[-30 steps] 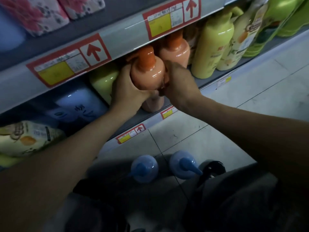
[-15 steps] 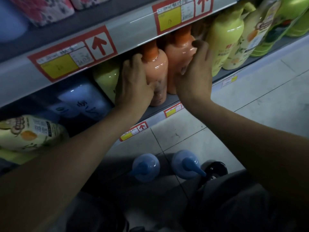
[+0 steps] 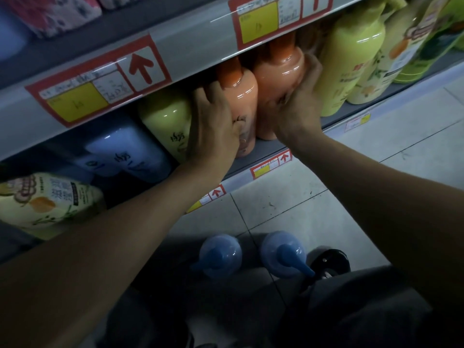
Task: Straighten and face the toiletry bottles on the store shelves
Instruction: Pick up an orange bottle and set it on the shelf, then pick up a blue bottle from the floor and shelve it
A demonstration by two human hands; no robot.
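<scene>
Nearest, on the floor tiles by the person's legs, stand two blue pump bottles, well apart from the work. Beyond them both forearms reach up and away to the lower shelf. Two orange bottles stand upright there, just beside each other at the front edge and seemingly touching. The left hand wraps the left orange bottle from its left side, thumb laid on the front. The right hand cups the right orange bottle from its right side, fingers curled round toward the back. Each hand is thus on the outer flank of its own bottle, and each bottle's long axis runs straight up from the grip. Facing them would therefore be a twist about that axis, I judge, not a lift. Dark script shows on the left bottle's front, half under the thumb. The right bottle's label I cannot find, so which way it faces is unclear. Farther up, the upper shelf rail with its price tags cuts off both pump heads in the dim light.
</scene>
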